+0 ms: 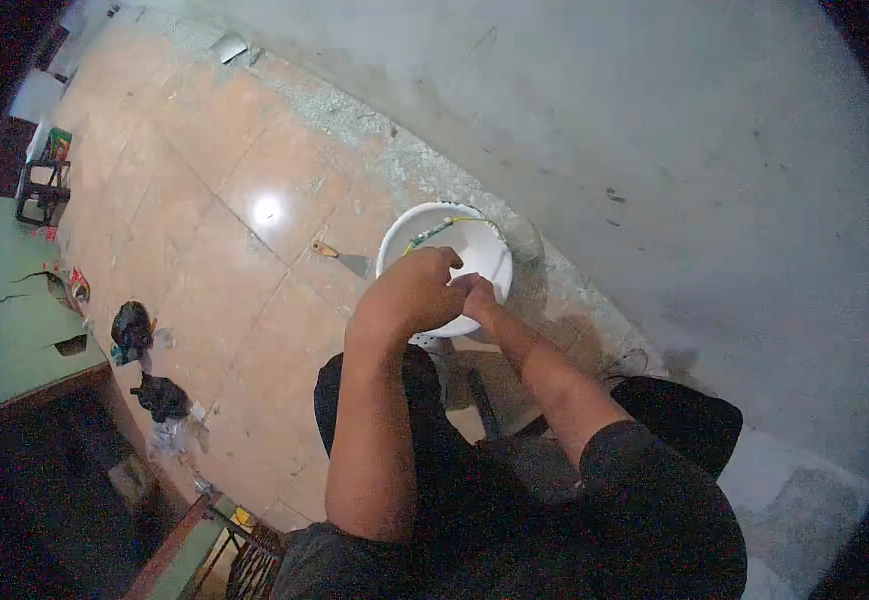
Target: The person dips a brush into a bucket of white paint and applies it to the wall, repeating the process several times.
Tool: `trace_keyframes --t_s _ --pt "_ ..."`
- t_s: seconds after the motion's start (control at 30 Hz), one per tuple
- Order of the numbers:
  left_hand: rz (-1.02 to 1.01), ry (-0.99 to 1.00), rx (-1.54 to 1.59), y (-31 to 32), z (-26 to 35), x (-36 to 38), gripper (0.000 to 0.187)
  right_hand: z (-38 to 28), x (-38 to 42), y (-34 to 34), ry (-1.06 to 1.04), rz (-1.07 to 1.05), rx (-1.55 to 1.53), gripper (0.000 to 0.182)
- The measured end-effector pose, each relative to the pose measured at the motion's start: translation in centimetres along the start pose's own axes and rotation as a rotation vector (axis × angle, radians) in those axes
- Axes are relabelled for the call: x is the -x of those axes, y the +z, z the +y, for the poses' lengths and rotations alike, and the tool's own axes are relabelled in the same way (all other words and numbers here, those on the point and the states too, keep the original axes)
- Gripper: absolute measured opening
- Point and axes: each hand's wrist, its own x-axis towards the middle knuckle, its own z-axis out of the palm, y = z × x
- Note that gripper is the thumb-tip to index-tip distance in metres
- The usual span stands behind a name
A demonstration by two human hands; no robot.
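A round white bucket (502,262) stands on the floor between my knees and the wall, its inside whitish. Both hands meet over its near side. My left hand (413,292) is closed with the fingers curled, the index finger bent above the rest. My right hand (479,298) has its fingertips pressed against the left hand's fingers. Whatever lies between them is hidden. Across the bucket's opening runs a thin green-and-yellow strip (429,235), partly behind my left hand. On the tiles left of the bucket lies a putty knife (343,258) with a wooden handle.
A grey wall (675,190) rises on the right, with pale debris (355,120) along its foot. Black plastic bags (160,397) lie at the left by a green surface (35,290). Farther off, a metal sheet piece (229,47) rests near the wall.
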Motion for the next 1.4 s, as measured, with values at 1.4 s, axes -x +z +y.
trace_keyframes --t_s 1.4 --pt "-0.068 0.002 -0.181 1.1 -0.9 -1.6 0.042 -2.8 5.8 -5.7 -0.273 -0.038 0.304 0.013"
